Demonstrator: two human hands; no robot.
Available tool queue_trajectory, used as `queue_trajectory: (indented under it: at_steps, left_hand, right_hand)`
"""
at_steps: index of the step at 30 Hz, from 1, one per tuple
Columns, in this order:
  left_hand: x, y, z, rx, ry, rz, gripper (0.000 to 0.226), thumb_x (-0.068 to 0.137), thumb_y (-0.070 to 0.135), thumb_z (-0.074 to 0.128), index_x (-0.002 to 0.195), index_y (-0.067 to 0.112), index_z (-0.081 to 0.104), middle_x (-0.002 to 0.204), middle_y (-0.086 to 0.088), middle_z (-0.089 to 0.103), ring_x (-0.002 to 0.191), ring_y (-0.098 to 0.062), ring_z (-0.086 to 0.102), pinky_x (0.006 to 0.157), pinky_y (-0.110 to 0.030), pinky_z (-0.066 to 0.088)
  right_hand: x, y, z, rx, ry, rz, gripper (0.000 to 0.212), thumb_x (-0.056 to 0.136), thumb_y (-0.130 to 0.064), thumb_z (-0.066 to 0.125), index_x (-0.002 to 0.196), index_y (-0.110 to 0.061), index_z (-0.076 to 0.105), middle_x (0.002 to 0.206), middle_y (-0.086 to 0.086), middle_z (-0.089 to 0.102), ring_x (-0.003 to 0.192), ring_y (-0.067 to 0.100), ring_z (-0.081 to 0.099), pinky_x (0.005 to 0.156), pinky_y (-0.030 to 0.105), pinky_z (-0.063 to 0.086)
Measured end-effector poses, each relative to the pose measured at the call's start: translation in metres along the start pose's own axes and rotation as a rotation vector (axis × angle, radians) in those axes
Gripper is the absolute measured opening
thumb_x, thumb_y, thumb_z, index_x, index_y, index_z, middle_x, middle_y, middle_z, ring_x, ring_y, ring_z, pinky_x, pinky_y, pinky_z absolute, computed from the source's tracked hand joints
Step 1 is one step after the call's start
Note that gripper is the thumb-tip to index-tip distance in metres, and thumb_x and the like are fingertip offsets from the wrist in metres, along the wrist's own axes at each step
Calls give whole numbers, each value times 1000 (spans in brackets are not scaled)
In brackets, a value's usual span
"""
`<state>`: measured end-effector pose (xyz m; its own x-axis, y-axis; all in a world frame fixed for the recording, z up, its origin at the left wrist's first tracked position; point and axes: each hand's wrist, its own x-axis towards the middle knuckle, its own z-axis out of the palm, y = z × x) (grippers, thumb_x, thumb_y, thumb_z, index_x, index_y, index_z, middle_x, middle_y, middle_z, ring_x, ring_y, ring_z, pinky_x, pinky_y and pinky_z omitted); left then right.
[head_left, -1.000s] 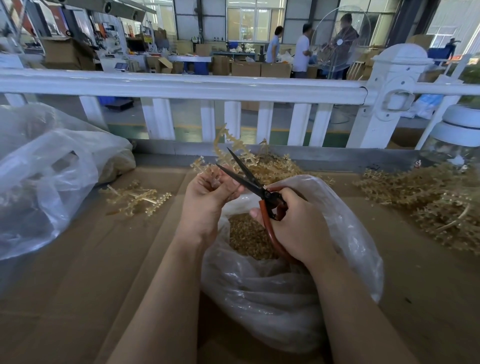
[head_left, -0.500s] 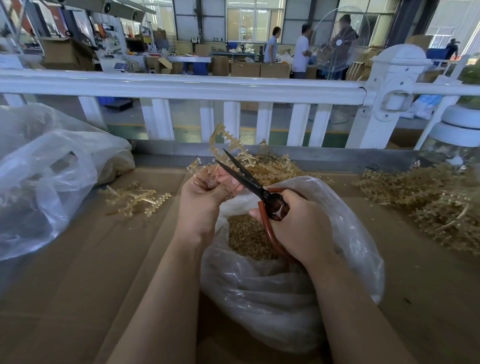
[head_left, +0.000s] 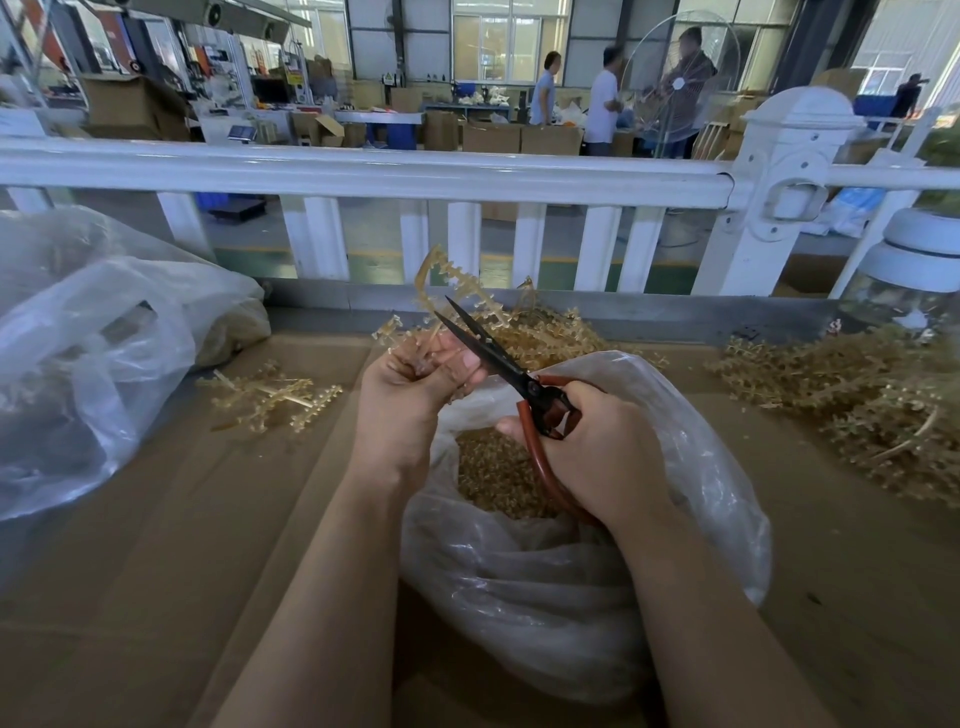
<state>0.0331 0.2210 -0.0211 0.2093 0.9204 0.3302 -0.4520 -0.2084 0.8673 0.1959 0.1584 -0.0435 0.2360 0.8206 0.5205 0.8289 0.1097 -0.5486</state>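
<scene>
Cardboard-lined work surface (head_left: 156, 597), bounded at the far edge by a white railing (head_left: 363, 174). Large clear plastic bag (head_left: 78, 364), laid at the left. Second clear plastic bag (head_left: 571, 623), set at centre with its mouth open and partly filled with small amber cut pieces (head_left: 493, 478). Heap of amber plastic sprues (head_left: 857, 405), piled at the right, well apart from both hands. Left hand (head_left: 410, 400): fingers curled round the base of one toothed sprue strip (head_left: 441, 280), which is held upright above the bag mouth. Right hand (head_left: 597, 447): closed round the red handles of the scissors (head_left: 498, 358). The scissors' long axis is directed up and to the left, the black blades slightly parted, with the strip just at their tips. The strip is thus nearer the left hand; a cut is judged to drop pieces into the bag beneath.
</scene>
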Motion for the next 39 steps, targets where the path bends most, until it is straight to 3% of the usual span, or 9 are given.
queue_trajectory:
  at_steps: [6,17,22,26,35,39]
  left_hand:
    - [-1,-1,0,30,-42,-26,9,77,8,71,75,17,72,69,-4,65,69,-18,56,76,-34,46]
    - [-1,0,1,-9,-114,-23,19,77,10,68,70,25,75,68,4,65,69,-15,56,76,-30,47]
    - [-1,-1,1,-6,-106,-18,17,78,8,68,72,23,73,69,1,64,69,-15,56,77,-30,48]
    - [0,-3,-1,6,-95,-8,4,79,9,68,80,11,65,70,-3,61,69,-16,55,78,-30,48]
    - [-1,-4,0,34,-90,7,5,81,5,66,80,7,61,70,-3,59,70,-16,54,81,-34,47]
    - [-2,-3,2,84,-90,11,17,88,-4,61,74,6,59,69,-9,56,71,-20,51,81,-40,44]
  right_hand:
    - [1,0,1,-62,36,-5,76,68,-90,40,106,-30,67,83,-30,50,65,-20,40,57,2,28]
    - [0,1,-1,-20,29,-22,70,69,-87,47,99,-28,70,79,-27,57,66,-16,48,57,2,36]
    - [0,1,-1,8,18,-13,70,68,-88,48,98,-29,70,80,-25,59,68,-10,52,62,3,37]
    - [0,0,0,3,32,-20,71,68,-87,48,99,-27,71,80,-28,57,69,-6,55,64,3,39]
    - [0,2,0,-43,64,-16,77,68,-90,41,102,-27,68,87,-23,60,77,-3,53,67,12,41]
    - [1,3,0,-51,57,-32,76,70,-90,40,98,-24,67,87,-19,64,76,-1,55,68,13,44]
